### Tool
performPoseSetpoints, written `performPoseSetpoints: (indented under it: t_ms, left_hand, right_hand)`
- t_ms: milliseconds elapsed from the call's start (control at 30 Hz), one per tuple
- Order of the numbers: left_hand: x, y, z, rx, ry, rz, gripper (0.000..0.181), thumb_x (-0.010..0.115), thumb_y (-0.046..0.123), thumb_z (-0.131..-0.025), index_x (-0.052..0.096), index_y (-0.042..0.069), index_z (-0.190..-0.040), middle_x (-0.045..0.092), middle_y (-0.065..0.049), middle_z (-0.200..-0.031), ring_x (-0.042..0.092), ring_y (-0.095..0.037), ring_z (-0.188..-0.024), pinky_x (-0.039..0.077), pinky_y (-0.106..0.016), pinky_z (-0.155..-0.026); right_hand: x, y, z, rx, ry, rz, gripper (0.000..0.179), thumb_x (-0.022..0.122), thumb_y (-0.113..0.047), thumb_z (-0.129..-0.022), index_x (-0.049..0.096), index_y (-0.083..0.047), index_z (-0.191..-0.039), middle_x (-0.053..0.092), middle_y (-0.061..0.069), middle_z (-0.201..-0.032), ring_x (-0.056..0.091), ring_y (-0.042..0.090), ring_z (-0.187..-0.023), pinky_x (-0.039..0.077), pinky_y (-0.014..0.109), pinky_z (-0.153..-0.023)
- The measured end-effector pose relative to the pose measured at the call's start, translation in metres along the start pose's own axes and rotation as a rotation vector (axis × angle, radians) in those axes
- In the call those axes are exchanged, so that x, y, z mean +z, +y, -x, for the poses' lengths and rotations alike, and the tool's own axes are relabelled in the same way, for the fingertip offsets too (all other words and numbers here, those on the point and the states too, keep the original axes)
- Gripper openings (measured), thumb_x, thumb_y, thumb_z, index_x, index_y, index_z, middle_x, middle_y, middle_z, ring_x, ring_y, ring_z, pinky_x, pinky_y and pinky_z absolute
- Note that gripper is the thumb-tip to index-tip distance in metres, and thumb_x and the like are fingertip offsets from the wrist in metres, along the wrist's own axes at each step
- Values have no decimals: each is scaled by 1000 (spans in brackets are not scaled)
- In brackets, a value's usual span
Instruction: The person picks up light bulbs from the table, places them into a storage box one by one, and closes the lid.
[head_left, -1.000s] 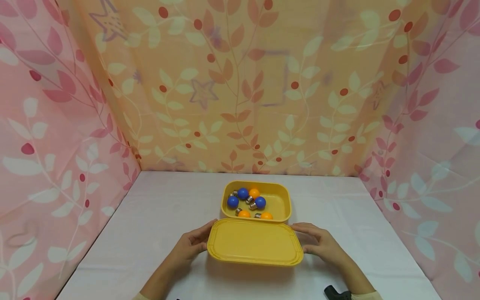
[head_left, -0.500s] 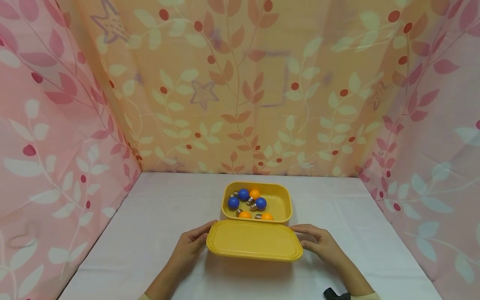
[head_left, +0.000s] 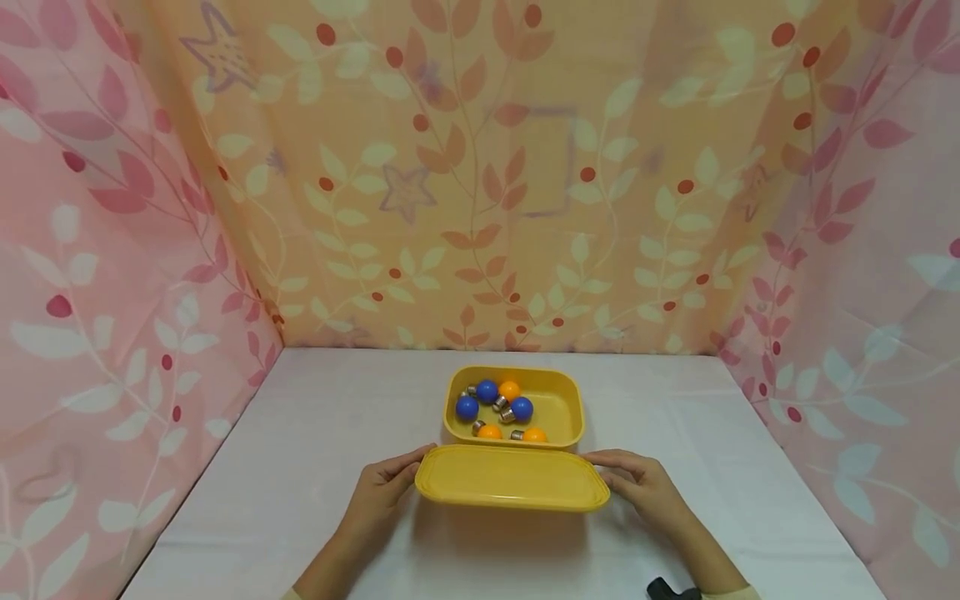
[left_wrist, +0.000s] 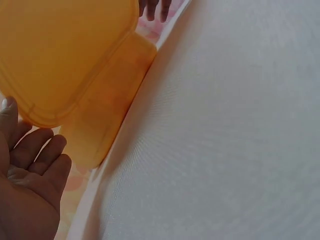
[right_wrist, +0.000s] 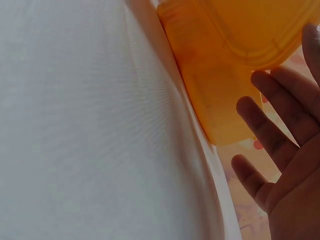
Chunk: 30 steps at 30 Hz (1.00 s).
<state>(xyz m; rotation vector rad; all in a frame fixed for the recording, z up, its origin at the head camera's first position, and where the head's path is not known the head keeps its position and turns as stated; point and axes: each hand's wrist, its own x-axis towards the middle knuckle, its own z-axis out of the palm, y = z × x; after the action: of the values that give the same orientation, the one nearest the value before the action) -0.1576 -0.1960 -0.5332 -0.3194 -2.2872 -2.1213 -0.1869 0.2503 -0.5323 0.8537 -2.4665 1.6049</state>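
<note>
A yellow rectangular lid (head_left: 512, 477) with rounded corners is held above the table, in front of a matching yellow box (head_left: 566, 412). My left hand (head_left: 382, 492) pinches its left end between thumb and fingers. At the opposite end my right hand (head_left: 637, 483) pinches the lid, with its lower fingers spread in the right wrist view. Inside the open box lie blue light bulbs (head_left: 487, 392) and orange light bulbs (head_left: 535, 435) with metal screw bases, mostly toward its left side. The lid's far edge overlaps the box's near wall in the head view.
A white cloth covers the table (head_left: 315, 417). Patterned curtains (head_left: 480, 167) enclose it at the back and on both sides. A black object (head_left: 671, 589) shows beside the right wrist at the bottom edge.
The lid has tilted in my hands: its near edge has come up and its top face looks narrower. Both hands keep their hold at the ends. The box and bulbs stay put.
</note>
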Motion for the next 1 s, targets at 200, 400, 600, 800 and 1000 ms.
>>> performPoseSetpoints:
  t_ms: [200,400,600,800,1000]
  left_hand:
    - [-6,8,-3,-117,-18,-65,34,66,35,-100,74,16,-128,70,4,-133,61,-7,-128,49,-18,-104]
    - [-7,10,-10,-97,-30,-86,35,68,37,-99,75,16,-126,72,3,-128,64,-10,-124,52,-20,-101]
    - [-5,16,-18,-73,45,-102,29,72,38,-95,80,20,-117,77,3,-117,68,-13,-119,54,-23,-98]
    - [-2,26,-25,-96,100,-98,27,78,33,-92,81,11,-108,79,-2,-107,69,-14,-109,56,-24,-92]
    - [0,28,-32,-29,104,-12,28,77,26,-93,78,5,-112,77,-7,-111,70,-17,-110,57,-26,-96]
  right_hand:
    - [2,-6,-2,-52,37,46,27,66,-6,-99,75,-14,-124,75,1,-121,69,11,-113,56,21,-93]
    - [0,-6,-5,-65,114,59,26,68,-2,-97,76,-12,-120,76,3,-116,70,8,-110,54,17,-95]
    - [0,-12,-10,-36,180,63,24,70,1,-94,78,-9,-114,78,5,-112,70,5,-107,52,12,-93]
    - [2,-38,-16,-69,284,148,14,73,5,-90,79,-3,-100,78,7,-94,71,8,-92,51,9,-88]
    - [3,-58,-24,-144,305,176,15,73,7,-89,76,-1,-101,77,10,-92,70,16,-87,52,10,-84]
